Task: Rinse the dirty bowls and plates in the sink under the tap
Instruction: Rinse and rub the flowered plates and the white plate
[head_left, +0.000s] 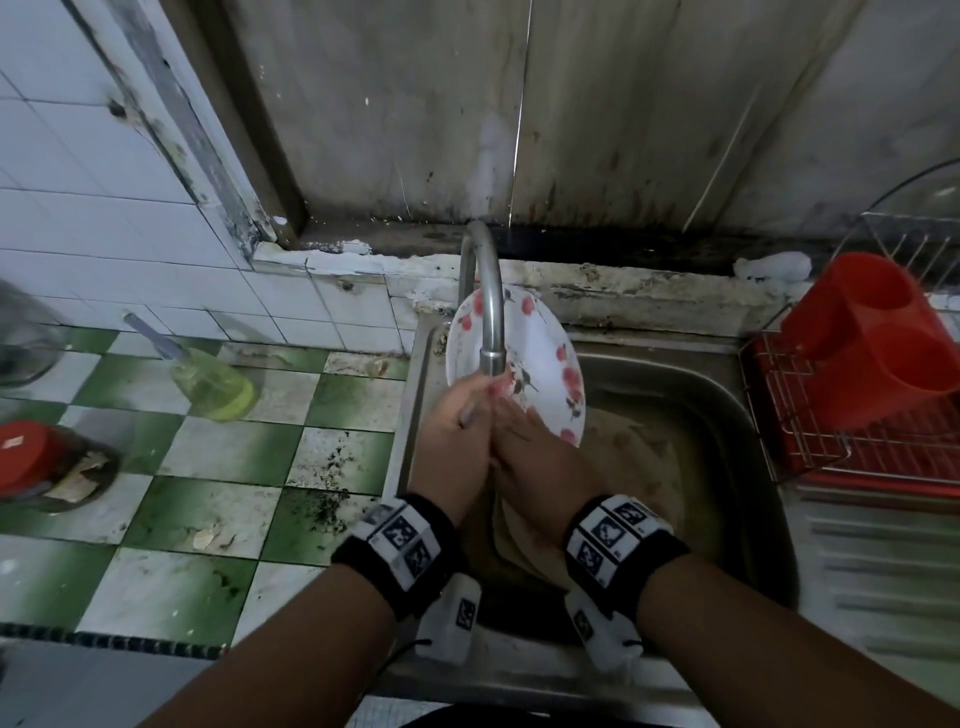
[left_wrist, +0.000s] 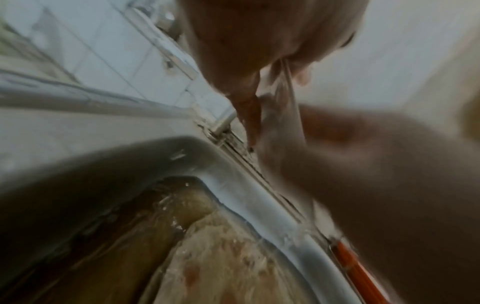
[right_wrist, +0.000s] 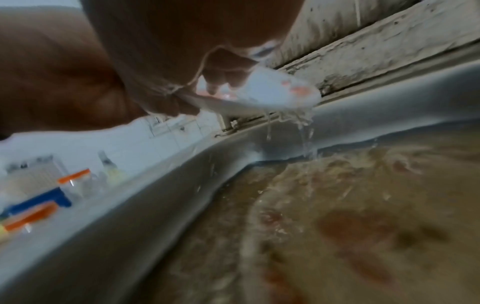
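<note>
A white plate with red flowers (head_left: 540, 353) stands tilted over the steel sink (head_left: 675, 358), right beneath the curved tap (head_left: 491, 312). My left hand (head_left: 457, 415) grips its lower left rim. My right hand (head_left: 530, 436) lies with its fingers flat on the plate's face. In the right wrist view, water drips off the plate (right_wrist: 272, 92) into murky brown water (right_wrist: 363, 205) that fills the sink. Submerged shapes with red blotches lie under that water; I cannot tell what they are. The left wrist view is blurred and shows a thin stream of water (left_wrist: 288, 92) running past my left hand (left_wrist: 246, 41).
A red wire dish rack (head_left: 810, 441) with a red double cup holder (head_left: 872, 338) stands right of the sink. On the green and white tiled counter (head_left: 208, 493) to the left are a yellow-green bottle (head_left: 213, 384) and a red-lidded jar (head_left: 31, 457).
</note>
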